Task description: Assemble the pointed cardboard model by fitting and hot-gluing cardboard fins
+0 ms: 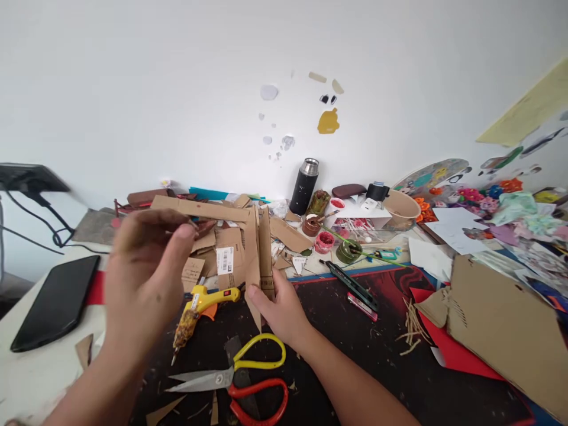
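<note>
My right hand (281,310) grips an L-shaped piece of cardboard strips (252,248) by its upright part, thumb in front. The piece's other arm runs left, behind my left hand (148,272). That hand is raised, its fingers curled and the thumb against the fingertips. A small dark bit shows at the fingertips, too small to name. Below on the dark mat lie scissors (220,378) with one yellow and one red handle, blades apart and pointing left. Between my hands rests a yellow glue gun (195,307), its nozzle toward me.
Cardboard scraps (231,254) crowd the back, near a black flask (305,188) and open paint jars (325,241). A dark green utility knife (352,284) lies right of my right hand. A cardboard sheet (501,325) fills the right; a black phone (55,302) lies left.
</note>
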Available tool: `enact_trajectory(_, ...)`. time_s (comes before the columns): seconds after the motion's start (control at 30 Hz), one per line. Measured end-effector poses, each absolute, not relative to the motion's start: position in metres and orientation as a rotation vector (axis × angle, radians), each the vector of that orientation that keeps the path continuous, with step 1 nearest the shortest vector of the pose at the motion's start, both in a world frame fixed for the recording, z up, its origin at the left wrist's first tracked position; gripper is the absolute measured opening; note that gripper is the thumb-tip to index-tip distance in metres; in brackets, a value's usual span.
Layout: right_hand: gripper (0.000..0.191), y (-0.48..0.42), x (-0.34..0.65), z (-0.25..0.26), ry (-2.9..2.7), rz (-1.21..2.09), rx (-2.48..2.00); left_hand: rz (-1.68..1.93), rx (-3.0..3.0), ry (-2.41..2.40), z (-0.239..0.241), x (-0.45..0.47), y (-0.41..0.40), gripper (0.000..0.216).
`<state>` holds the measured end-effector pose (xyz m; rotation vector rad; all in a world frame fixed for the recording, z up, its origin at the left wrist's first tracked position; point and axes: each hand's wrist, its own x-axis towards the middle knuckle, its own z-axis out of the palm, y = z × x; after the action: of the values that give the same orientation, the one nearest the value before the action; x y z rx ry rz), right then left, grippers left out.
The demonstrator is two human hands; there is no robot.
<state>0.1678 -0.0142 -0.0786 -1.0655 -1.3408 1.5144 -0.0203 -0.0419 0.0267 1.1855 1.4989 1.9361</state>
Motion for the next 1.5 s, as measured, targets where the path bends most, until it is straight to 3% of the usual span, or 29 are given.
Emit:
enact_trajectory(0.07,0.034,-0.015,0.168,-0.077,-1.352,1.474,-1.072,1.767,1.257,1.458,0.022,-0.021,-0.009,0.028)
enact_trajectory(0.2,0.033,-0.015,0.166,-0.073,-1.339,1.515,-1.050,1.393,1.111,1.432,-0.008,-0.027,0.021,0.065)
enact_trajectory(0.27,0.033,-0.014,0.166,-0.071,-1.358,1.502,-1.060,1.207,0.983,1.271,-0.023,-0.021,0.021,0.072)
enact_trajectory(0.4,0.029,-0.016,0.167,-0.073,-1.458,1.439,-1.111,1.192,0.734,1.039,-0.040,0.000,0.015,0.068)
enact_trajectory(0.6,0.026,-0.022,0.165,-0.082,-1.759,1.324,-1.136,1.289,0.496,1.099,-0.051,0.011,0.018,0.061)
enact_trajectory(0.93,0.034,-0.023,0.164,-0.079,-1.934,1.278,-1.107,1.463,0.613,1.120,-0.047,0.029,0.010,0.059)
enact_trajectory(1.23,0.033,-0.023,0.165,-0.074,-1.971,1.267,-1.149,1.405,0.751,1.185,-0.049,0.024,0.007,0.059)
enact_trajectory(1.5,0.040,-0.022,0.166,-0.077,-1.847,1.445,-1.060,1.315,0.758,1.230,-0.044,0.020,0.009,0.040)
